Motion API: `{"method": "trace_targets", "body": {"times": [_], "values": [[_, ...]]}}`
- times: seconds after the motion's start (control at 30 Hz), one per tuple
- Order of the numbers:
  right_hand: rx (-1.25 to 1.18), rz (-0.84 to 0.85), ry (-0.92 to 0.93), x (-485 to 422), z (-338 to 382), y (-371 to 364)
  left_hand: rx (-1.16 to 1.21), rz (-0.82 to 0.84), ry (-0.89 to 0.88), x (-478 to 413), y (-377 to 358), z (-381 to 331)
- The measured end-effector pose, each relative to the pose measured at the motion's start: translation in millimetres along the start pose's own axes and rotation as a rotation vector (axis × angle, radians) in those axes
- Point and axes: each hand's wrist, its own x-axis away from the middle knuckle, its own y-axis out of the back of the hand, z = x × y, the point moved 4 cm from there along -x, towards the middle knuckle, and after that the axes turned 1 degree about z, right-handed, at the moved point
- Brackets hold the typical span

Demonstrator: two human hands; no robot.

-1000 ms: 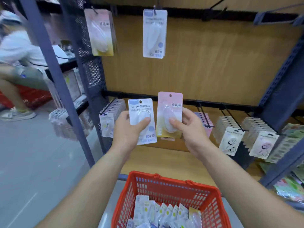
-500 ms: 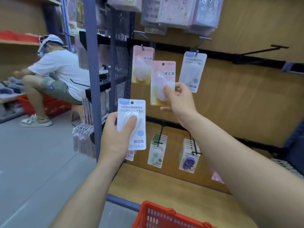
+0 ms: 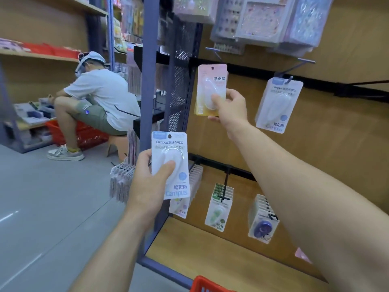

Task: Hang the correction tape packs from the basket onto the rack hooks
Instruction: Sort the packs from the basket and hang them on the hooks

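Raised right hand (image 3: pixel 230 109), left hand (image 3: pixel 144 186): one pack (image 3: pixel 207 81) each.

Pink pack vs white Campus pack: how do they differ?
Colour: the pink pack fades pink to yellow; the white Campus pack has a blue header. Height: the right hand holds the pink pack up at the upper rack rail; the left hand holds the white Campus pack lower. Shared: both are upright blister cards with a top hang hole, thumb on the blister.

Worn on the head, wide-angle, facing forward at the rack (image 3: pixel 336 154) from close by. Catches only the basket (image 3: pixel 210 285) rim at the bottom edge, aisle floor (image 3: pixel 46 207) at left.
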Motion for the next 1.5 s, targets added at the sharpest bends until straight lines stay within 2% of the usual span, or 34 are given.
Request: {"method": "trace_targets", "body": {"times": [0.33,0.5,0.7,0.8,0.87,0.97,1.03,1.13,1.23,1.37,1.5], "values": [[-0.03,-0.14,0.055,-1.0,-4.3,-2.9,0.0,-0.031,-0.016,-0.1,6.6,1.7],[-0.011,-0.138,0.038,-3.5,-5.7,-2.8,0.003,-0.038,-0.005,-1.0,7.0,2.8],[0.171,-0.112,-0.127,-8.8,-12.4,-2.2,-0.012,-0.043,0.018,-2.0,8.4,5.3],[0.402,-0.115,-0.129,18.1,-18.9,3.5,-0.016,-0.037,0.028,-1.5,9.3,6.6],[0.349,0.049,-0.096,54.9,-26.5,0.9,-0.046,-0.045,0.018,-2.2,9.8,8.2],[0.038,0.417,-0.271,121.2,-42.2,-4.6,-0.082,-0.033,0.015,-1.8,4.4,12.2],[-0.023,0.51,-0.294,146.3,-46.8,3.2,-0.087,-0.004,0.011,0.1,-5.0,14.7],[-0.062,0.457,-0.288,157.4,-50.3,25.3,-0.1,0.032,0.014,5.6,-22.3,16.5],[-0.073,0.291,-0.261,145.6,-47.1,59.8,-0.143,0.056,0.016,10.8,-37.7,17.3],[-0.049,0.006,-0.123,100.3,-17.6,125.5,-0.522,0.16,-0.121,13.4,-49.5,14.3],[0.058,-0.133,0.006,56.2,15.3,170.3,-0.85,0.325,-0.188,19.1,-61.9,16.8]]}}
